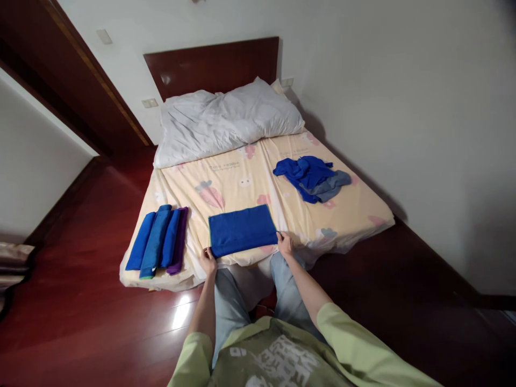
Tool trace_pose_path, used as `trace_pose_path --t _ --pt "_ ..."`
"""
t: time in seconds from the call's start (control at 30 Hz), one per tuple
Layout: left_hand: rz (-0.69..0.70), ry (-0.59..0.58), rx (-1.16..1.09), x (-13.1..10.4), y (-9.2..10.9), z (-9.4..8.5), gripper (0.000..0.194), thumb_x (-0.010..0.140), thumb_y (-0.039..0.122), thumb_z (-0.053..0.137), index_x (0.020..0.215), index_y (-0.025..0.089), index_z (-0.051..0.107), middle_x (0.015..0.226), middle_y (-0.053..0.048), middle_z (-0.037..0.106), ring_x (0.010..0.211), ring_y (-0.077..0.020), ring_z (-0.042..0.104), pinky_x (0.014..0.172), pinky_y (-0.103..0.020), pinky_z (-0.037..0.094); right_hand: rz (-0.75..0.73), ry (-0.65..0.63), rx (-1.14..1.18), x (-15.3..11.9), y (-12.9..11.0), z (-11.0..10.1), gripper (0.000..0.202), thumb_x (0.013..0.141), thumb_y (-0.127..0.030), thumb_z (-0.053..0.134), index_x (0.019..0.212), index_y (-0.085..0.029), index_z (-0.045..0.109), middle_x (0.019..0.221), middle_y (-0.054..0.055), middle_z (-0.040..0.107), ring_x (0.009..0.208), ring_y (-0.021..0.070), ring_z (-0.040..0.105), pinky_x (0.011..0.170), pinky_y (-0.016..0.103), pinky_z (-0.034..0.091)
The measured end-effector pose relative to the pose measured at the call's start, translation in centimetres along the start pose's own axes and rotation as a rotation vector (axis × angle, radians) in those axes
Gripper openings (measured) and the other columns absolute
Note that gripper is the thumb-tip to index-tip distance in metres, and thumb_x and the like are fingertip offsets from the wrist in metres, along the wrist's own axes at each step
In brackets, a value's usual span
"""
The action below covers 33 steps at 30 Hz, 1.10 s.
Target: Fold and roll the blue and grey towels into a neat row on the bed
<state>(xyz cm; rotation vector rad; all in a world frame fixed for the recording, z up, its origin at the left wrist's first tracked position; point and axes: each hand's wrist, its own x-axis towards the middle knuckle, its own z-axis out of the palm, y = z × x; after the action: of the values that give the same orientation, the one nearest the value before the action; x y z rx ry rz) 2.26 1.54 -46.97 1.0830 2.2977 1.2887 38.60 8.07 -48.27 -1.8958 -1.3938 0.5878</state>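
A blue cloth (243,229) lies flat as a rectangle near the front edge of the bed, with thin green edging at its left side. My left hand (208,262) pinches its near left corner. The near right corner is between the fingers of my right hand (285,244). To the left, several rolled or folded cloths sit side by side: blue ones, a teal-blue one (156,242) and a purple one (178,242). A crumpled pile of blue cloth (308,174) and grey-blue cloth (332,184) rests on the right part of the bed.
The bed (181,183) has a cream patterned sheet. A bunched white quilt or pillow (229,118) lies by the dark wooden headboard (213,67). My legs touch or nearly touch the front edge. A wall runs along the right, and a striped fabric item (14,263) is at far left.
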Motion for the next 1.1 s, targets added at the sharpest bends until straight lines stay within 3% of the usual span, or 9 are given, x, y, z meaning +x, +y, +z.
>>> trace_pose_path --t 0.6,0.9,1.1 --pt "0.024 -0.002 0.146 -0.3 0.0 0.4 0.034 0.101 0.041 0.043 0.097 0.018 0.066 0.084 -0.01 0.069 0.075 -0.022 0.062 0.068 -0.029 0.038 0.037 0.028 -0.007 0.5 0.7 0.9 0.047 0.096 -0.053 0.049 0.092 -0.015 0.076 0.09 0.017 0.076 0.073 0.0262 0.063 0.068 0.032 0.038" --pt "0.052 -0.068 0.434 -0.9 1.9 0.0 0.027 0.104 0.036 0.044 0.107 0.02 0.066 0.1 -0.01 0.072 0.083 -0.0213 0.065 0.07 -0.029 0.038 0.023 0.04 -0.104 0.3 0.0 1.2 0.029 0.094 -0.037 0.059 0.097 -0.015 0.076 0.092 0.015 0.076 0.075 0.0247 0.064 0.071 0.031 0.041" --pt "0.044 -0.041 0.504 -1.1 2.6 0.0 0.025 0.103 0.035 0.047 0.107 0.02 0.066 0.1 -0.009 0.071 0.079 -0.0192 0.065 0.067 -0.028 0.039 0.058 0.055 -0.066 0.4 -0.2 0.8 0.017 0.09 -0.034 0.065 0.084 -0.019 0.069 0.086 0.01 0.073 0.072 0.0226 0.062 0.069 0.03 0.042"
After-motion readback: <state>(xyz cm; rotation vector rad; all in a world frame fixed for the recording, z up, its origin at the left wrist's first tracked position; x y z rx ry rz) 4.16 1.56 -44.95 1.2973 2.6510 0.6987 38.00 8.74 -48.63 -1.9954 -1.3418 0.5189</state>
